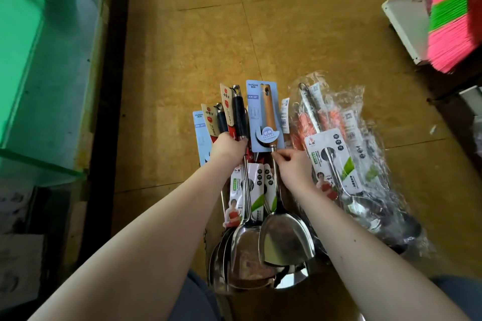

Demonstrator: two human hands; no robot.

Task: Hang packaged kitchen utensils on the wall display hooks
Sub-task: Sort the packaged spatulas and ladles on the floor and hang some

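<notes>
A heap of packaged steel spatulas [250, 234] lies on the yellow-brown floor below me. My left hand [228, 147] grips the black-handled spatulas [240, 117] with red and cream cards near where handle meets shaft. My right hand [292, 163] pinches the thin metal shaft of a wooden-handled spatula [268, 112] just under its blue card [254, 117]; its shiny blade [284, 240] points toward me. No wall hooks are in view.
A clear plastic bag of more utensils [347, 154] with white and green cards lies right of my hands. A green-lit glass case [39, 73] stands at the left. Pink and green broom bristles [453, 21] hang at the upper right over a white shelf edge [401, 21].
</notes>
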